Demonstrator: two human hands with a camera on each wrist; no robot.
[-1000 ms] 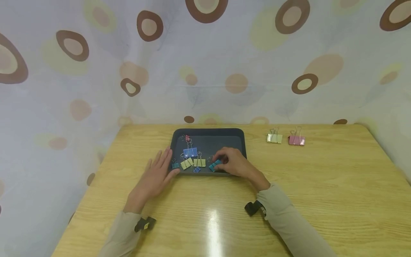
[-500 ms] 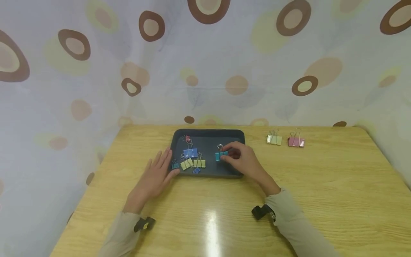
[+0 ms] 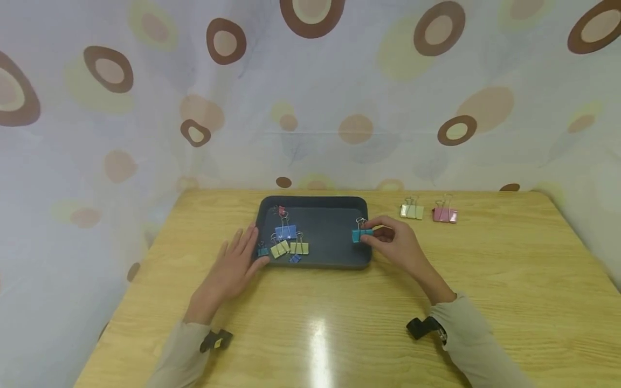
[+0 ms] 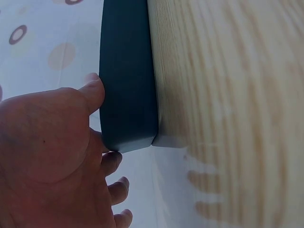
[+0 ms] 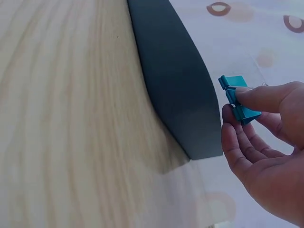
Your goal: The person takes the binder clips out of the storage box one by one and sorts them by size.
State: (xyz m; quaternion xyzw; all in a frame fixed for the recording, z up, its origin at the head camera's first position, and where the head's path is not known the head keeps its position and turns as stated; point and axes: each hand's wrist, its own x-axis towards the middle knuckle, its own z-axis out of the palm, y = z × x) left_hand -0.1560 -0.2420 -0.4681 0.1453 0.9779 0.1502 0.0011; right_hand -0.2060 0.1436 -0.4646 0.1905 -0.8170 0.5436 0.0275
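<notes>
My right hand [image 3: 395,242] pinches a teal binder clip [image 3: 359,236] between thumb and fingers, over the right rim of the dark tray [image 3: 330,237]. In the right wrist view the teal clip [image 5: 241,102] shows above the tray's side wall. My left hand [image 3: 230,269] lies with straight fingers along the tray's left edge; in the left wrist view its thumb [image 4: 94,92] touches the wall. Inside the tray's left part sit a large blue clip [image 3: 285,232], two yellow clips [image 3: 299,248], a small blue clip [image 3: 295,258], a small teal clip [image 3: 262,251] and a small red clip [image 3: 282,210].
On the wooden table [image 3: 271,323], right of the tray and near the back edge, stand a pale yellow binder clip [image 3: 412,211] and a pink binder clip [image 3: 444,215]. A patterned curtain [image 3: 310,97] hangs behind the table.
My right hand has lifted the teal clip from the tray's front right area and carried it rightward to the right rim. The left hand has stayed at the tray's left edge.
</notes>
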